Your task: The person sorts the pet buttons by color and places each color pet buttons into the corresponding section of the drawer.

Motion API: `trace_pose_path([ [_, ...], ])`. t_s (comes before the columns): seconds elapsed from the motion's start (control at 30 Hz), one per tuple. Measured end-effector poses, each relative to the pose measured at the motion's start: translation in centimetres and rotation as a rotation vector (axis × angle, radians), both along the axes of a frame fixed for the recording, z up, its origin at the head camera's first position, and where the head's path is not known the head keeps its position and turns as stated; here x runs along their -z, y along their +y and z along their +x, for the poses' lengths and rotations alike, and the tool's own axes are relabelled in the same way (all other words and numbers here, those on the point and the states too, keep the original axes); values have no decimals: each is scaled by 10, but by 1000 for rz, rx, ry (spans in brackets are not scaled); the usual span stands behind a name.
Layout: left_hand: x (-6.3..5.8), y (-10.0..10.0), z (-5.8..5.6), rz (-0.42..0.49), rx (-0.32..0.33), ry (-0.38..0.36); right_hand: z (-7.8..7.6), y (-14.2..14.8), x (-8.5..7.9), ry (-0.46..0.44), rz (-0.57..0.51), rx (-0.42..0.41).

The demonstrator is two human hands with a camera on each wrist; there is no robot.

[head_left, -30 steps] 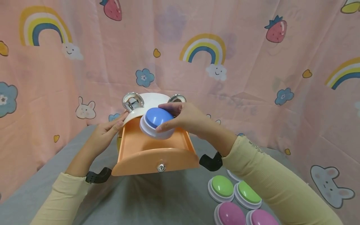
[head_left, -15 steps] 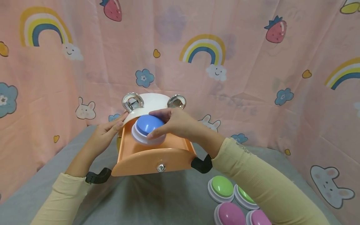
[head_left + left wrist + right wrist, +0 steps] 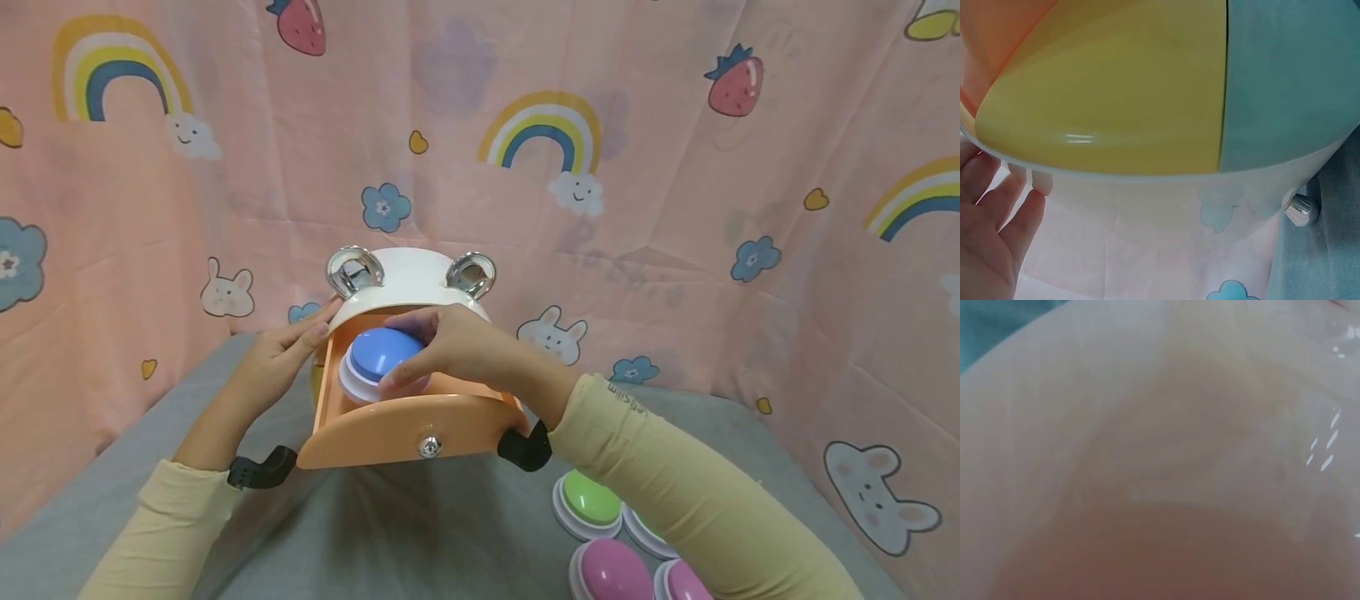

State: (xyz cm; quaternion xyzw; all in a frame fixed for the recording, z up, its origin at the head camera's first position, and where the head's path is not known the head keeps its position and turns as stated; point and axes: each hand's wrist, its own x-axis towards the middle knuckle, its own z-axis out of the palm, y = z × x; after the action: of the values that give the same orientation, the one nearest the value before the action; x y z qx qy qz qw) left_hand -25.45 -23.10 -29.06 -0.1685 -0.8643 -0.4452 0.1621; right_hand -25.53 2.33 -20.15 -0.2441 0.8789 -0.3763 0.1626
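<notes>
In the head view, my right hand (image 3: 468, 346) grips a round push button (image 3: 382, 358) with a blue dome and white base, thumb on the near side. The button is low inside the pulled-out orange drawer (image 3: 375, 432); whether it touches the drawer floor is hidden. A white storage box with silver ring-like ears (image 3: 412, 279) surrounds the drawer. My left hand (image 3: 273, 371) lies against the box's left side, fingers fairly straight. The left wrist view shows those fingers (image 3: 1022, 219) on its glossy white shell, beside a yellow panel (image 3: 1116, 87) and a teal panel (image 3: 1291, 81).
Green-domed (image 3: 591, 500) and pink-domed (image 3: 615, 571) buttons sit on the grey cloth (image 3: 360, 542) at front right, partly behind my right sleeve. A patterned pink curtain (image 3: 660, 275) hangs behind. A pale, glossy, blurred surface (image 3: 1147, 425) fills the right wrist view.
My right hand has moved left and down with the blue button, bringing it from above the drawer to low inside, near its left wall. The left hand stays where it was.
</notes>
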Motion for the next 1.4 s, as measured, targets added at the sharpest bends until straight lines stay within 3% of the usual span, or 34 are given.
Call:
trace_pose_path([
  [0.6,2,0,-3,8,21,19,-1,-8,12,-28,20,-45],
  [1.4,2,0,-2,12,13,19,-4,-11,14,-56,5,-55],
])
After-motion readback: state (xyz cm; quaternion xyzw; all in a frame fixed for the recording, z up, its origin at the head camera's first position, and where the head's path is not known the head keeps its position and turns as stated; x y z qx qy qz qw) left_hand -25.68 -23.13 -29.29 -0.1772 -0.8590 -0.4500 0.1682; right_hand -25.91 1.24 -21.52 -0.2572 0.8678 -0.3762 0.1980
